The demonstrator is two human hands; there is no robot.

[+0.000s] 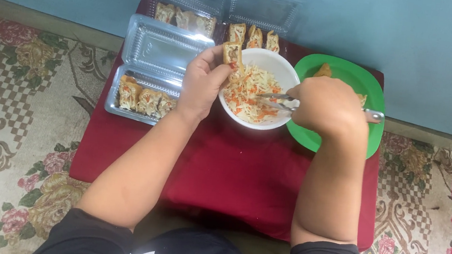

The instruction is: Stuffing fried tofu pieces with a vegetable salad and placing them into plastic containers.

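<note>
Still, golden fried tofu pocket (232, 54) gapes, partly stuffed.

Soft, even daylight fills the view without hard shadows, mild glare glints off the clear plastic lids (162, 44), focus stays fairly sharp, and the frame edges bend slightly.

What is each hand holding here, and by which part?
The left hand holds a filled fried tofu piece by its lower end, over the white bowl. The right hand grips metal tongs near their rear end.
</note>
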